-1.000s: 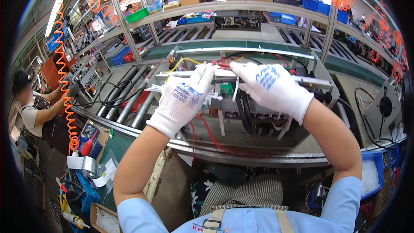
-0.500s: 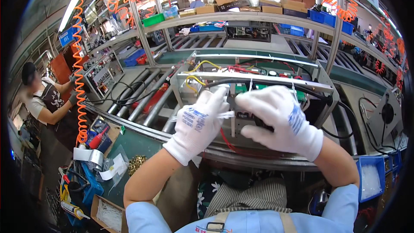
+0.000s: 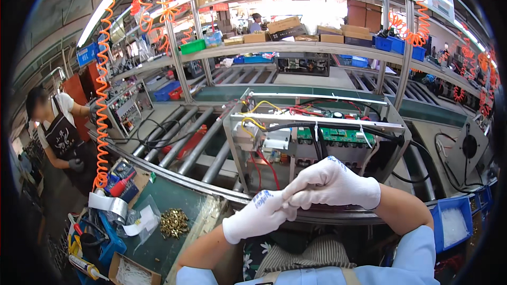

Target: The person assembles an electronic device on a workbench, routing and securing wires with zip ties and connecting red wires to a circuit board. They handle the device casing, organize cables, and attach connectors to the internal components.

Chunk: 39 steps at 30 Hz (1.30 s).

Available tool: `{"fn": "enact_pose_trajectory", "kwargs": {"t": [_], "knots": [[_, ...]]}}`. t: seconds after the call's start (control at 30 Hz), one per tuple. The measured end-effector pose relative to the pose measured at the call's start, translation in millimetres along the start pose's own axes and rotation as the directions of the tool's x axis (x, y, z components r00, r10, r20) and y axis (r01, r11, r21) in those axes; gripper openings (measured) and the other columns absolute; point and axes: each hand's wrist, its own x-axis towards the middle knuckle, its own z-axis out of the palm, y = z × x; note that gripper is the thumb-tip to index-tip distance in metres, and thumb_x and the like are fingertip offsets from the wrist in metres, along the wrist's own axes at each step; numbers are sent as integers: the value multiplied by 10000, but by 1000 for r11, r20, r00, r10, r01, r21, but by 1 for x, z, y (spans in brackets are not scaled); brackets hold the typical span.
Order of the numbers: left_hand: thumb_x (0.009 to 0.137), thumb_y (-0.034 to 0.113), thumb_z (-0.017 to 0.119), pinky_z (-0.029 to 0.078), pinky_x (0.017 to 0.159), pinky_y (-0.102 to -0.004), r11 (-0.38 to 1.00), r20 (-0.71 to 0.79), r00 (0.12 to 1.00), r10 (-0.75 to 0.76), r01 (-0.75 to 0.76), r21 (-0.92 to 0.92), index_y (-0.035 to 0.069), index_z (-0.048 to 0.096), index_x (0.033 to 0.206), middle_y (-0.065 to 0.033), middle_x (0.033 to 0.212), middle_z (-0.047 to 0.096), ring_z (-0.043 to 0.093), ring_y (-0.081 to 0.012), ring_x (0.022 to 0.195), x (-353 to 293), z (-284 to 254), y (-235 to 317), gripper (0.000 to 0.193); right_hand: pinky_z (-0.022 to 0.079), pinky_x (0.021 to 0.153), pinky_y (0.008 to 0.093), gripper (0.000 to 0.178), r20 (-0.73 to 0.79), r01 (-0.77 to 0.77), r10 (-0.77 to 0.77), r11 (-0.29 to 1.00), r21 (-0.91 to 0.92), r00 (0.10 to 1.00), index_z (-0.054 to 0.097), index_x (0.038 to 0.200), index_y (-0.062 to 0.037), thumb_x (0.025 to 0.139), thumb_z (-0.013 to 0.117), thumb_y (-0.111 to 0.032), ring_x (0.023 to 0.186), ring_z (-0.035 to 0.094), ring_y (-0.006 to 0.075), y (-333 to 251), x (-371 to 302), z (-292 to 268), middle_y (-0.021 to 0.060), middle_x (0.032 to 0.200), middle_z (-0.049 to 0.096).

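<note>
Both my hands wear white knitted gloves with blue print. My left hand and my right hand meet just in front of a metal-framed electrical unit, fingers closed and touching each other. Whatever they pinch, if anything, is hidden by the gloves. Inside the unit are a green circuit board, a thick black cable along the top rail, yellow wires and red wires. White cable ties wrap the black cable.
The unit stands on a roller conveyor. On the green bench at left lie brass fittings, a tape roll and a box of white ties. A blue bin sits at right. A co-worker stands at far left.
Both hands have drawn back from the unit toward me and come together. The white strip by my left hand no longer shows. My view has tilted up slightly.
</note>
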Motion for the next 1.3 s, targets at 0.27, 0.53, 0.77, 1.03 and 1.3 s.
{"fn": "enact_pose_trajectory", "kwargs": {"t": [0.27, 0.53, 0.77, 1.03, 1.3], "knots": [[903, -37, 443, 537, 720, -304, 926, -489, 853, 182, 19, 377, -21, 571, 1188, -136, 1018, 664, 658, -227, 818, 3, -52, -28, 313, 561, 816, 266, 435, -243, 302, -315, 949, -90, 917, 645, 1165, 35, 789, 511, 209, 876, 698, 144, 11, -7, -41, 98, 983, 722], [935, 77, 597, 513, 745, -277, 998, -100, 994, -53, 50, -32, -18, 624, 1153, -62, 836, 670, 645, -126, 809, 10, -51, 8, 239, 549, 723, 312, 198, -54, 396, -506, 732, -554, 861, 681, 1060, -2, 870, 685, -58, 781, 691, 251, 7, 15, -36, 122, 898, 712], [985, 274, 556, 495, 645, -292, 937, -663, 723, 197, 59, 343, 32, 678, 1107, -80, 776, 692, 628, -139, 688, 64, -114, -8, 296, 512, 803, 344, 377, -285, -296, 103, 524, -799, 953, 643, 1203, -45, 953, 549, -312, 842, 680, 256, 3, 105, -138, 132, 1005, 703], [969, 192, 558, 492, 719, -279, 838, -538, 838, 94, 226, 498, -11, 673, 1037, -83, 820, 676, 612, -125, 755, 91, -131, -20, 242, 506, 801, 299, 349, -264, -223, 76, 778, -587, 962, 722, 1056, 8, 777, 679, -197, 860, 678, 191, 12, 121, -128, 136, 889, 728], [967, 96, 540, 453, 893, -266, 964, -659, 713, 242, -101, 244, -28, 644, 1074, -79, 1042, 667, 590, -119, 977, 92, -132, -13, 194, 501, 891, 272, 175, -285, 152, -268, 916, -372, 920, 703, 1027, -2, 874, 621, 20, 950, 647, 115, 8, 132, -106, 80, 1032, 712]]}}
